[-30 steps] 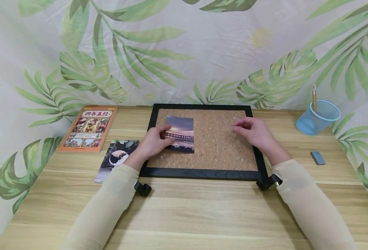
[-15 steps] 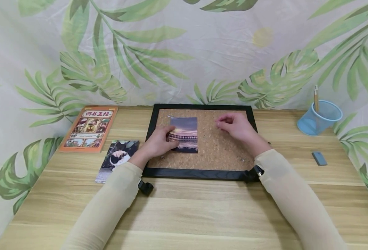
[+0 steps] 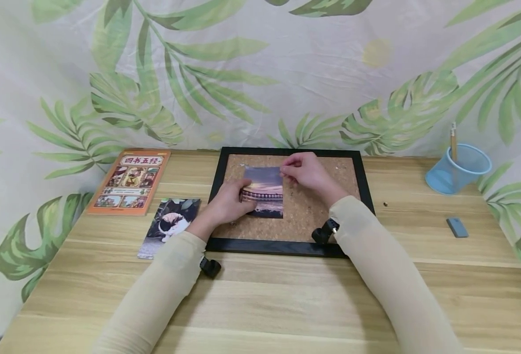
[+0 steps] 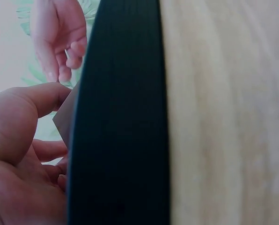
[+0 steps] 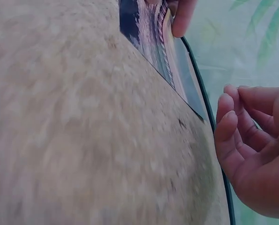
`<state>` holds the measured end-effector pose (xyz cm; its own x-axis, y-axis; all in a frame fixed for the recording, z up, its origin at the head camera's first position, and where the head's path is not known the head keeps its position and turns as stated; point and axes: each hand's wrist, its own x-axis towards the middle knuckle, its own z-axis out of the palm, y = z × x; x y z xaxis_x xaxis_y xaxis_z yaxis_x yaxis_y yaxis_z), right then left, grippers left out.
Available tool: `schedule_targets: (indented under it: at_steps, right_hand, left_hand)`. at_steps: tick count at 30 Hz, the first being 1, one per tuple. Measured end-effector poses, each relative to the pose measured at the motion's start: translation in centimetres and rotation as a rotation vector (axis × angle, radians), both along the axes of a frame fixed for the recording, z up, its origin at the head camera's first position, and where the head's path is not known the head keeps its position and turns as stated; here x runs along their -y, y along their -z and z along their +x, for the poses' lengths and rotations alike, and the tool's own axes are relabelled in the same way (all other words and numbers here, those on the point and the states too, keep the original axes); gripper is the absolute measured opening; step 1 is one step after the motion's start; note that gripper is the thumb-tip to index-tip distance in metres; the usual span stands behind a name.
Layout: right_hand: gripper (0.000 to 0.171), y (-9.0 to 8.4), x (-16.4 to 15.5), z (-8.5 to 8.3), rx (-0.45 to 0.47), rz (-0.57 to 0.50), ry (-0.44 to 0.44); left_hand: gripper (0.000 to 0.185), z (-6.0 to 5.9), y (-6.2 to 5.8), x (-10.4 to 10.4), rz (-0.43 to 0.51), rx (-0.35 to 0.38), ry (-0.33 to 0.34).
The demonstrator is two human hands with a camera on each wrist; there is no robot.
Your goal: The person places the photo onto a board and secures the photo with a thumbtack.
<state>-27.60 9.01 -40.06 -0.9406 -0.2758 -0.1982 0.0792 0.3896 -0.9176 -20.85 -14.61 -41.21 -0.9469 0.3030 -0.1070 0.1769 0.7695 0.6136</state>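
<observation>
Sunset photo [image 3: 263, 191] lying flat on cork board [image 3: 304, 216], long axis running toward far edge. Left hand [image 3: 229, 204] gripping its left edge; right hand [image 3: 306, 172] pinching at top right corner, whether holding anything unclear.

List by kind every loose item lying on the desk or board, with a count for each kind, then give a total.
Photo prints: 2, the sunset print on the cork board, and the cat print on the desk
Books: 1, orange
Cork boards: 1
Pen cups: 1, blue mesh
Erasers: 1, grey
Total: 6
</observation>
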Motion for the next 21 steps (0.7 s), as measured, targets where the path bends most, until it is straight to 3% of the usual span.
schedule_targets:
  at_steps: [9, 16, 21]
  right_hand:
    - [0.018, 0.5, 2.4, -1.0, 0.034, -0.035, -0.018]
    - [0.018, 0.7, 4.3, -1.7, -0.01, 0.074, -0.076]
    - [0.015, 0.8, 5.3, -2.4, -0.004, 0.155, -0.049]
  left_hand:
    - [0.067, 0.2, 0.0, -0.1, -0.011, 0.004, -0.021]
    - [0.067, 0.2, 0.2, -0.1, -0.022, -0.009, -0.035]
    - [0.067, 0.1, 0.4, -0.1, -0.021, -0.015, -0.029]
